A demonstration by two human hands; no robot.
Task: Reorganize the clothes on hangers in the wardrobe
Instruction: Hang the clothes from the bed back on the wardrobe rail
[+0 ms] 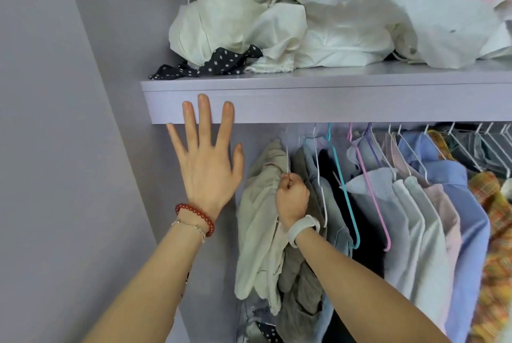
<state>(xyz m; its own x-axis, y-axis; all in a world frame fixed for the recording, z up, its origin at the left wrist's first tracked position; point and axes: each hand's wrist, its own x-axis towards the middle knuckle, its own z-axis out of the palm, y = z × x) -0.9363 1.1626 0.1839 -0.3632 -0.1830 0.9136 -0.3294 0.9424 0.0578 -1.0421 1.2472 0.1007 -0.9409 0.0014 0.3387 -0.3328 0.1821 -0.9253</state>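
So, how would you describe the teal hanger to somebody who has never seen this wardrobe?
Look under the lilac shelf at the row of hanging clothes. The teal hanger hangs right of the right hand, beside the pink hanger. It is the only teal one; most others are white.

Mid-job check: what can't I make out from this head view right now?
- Rail: hidden behind the shelf front.
- Hanger wire gripped by the right hand: hook blurred, so hooked or not is unclear.
- Left hand: spread open by the shelf front; contact unclear.
- Right-end clothes: cut off by the frame edge.
- Garment hems: cut by the bottom edge.
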